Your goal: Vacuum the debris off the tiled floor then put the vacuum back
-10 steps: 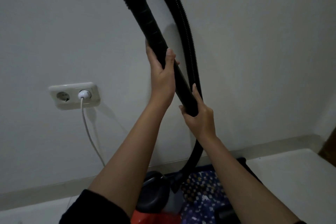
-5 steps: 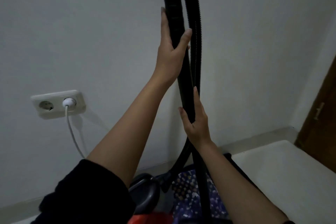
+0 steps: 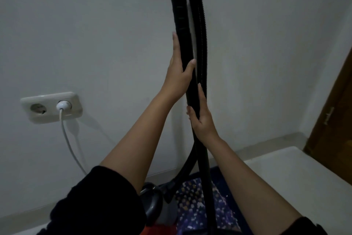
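Observation:
A black vacuum wand (image 3: 180, 15) stands nearly upright in front of the white wall. Beside it on the right runs the ribbed black hose (image 3: 202, 25), which curves down to the vacuum body (image 3: 154, 202), dark grey and red, at the bottom centre. My left hand (image 3: 179, 74) grips the wand from the left, fingers wrapped around it. Below it, my right hand (image 3: 202, 118) holds the wand's lower part, where a thinner black tube continues downward. The wand's top end is cut off by the frame.
A double wall socket (image 3: 51, 107) at the left holds a white plug (image 3: 63, 105) whose cord hangs down. A blue patterned cloth (image 3: 194, 208) lies by the vacuum. A white surface (image 3: 297, 173) is at the right, and a brown wooden door (image 3: 337, 112) at the far right.
The wand has swung from a leftward tilt to nearly upright, close beside the hose. My left hand slid up the wand, then sits lower again; my right hand stays on its lower part.

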A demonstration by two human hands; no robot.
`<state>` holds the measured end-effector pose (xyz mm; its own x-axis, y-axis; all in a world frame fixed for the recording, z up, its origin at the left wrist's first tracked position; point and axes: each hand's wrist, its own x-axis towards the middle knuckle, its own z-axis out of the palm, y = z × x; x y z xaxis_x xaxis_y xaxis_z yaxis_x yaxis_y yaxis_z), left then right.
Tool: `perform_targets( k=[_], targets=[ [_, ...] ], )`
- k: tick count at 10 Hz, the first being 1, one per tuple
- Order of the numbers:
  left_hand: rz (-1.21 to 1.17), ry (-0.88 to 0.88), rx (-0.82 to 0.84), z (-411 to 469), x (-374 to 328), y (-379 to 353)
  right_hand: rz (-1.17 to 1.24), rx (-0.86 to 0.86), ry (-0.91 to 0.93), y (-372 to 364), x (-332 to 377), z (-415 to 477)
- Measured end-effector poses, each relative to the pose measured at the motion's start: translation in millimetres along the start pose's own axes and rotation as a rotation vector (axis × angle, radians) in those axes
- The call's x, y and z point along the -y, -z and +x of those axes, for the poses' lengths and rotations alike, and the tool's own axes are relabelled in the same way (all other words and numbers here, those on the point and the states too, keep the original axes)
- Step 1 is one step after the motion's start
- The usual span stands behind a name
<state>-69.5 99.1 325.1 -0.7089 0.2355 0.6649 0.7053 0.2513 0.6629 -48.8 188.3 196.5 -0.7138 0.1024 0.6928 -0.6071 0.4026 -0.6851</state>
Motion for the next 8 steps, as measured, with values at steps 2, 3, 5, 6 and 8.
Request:
perform_targets(
  k=[2,3,5,6,8],
  targets=[
    [0.014,0.009,0.008,4,5,-4,0.031,0.007,-0.050,0,-6,3],
    [0.004,0.012,0.002,3,5,-3,0.046,0.001,-0.051,0,-4,2],
    [-0.014,0.012,-0.001,2,5,0,0.056,0.029,-0.058,3,-3,2],
    [-0.011,0.032,0.002,-1,1,0,0.066,0.045,-0.071,6,0,0],
    [-0.080,0.128,0.033,-16,3,11,0.023,0.129,-0.141,19,2,-10]
  ],
)
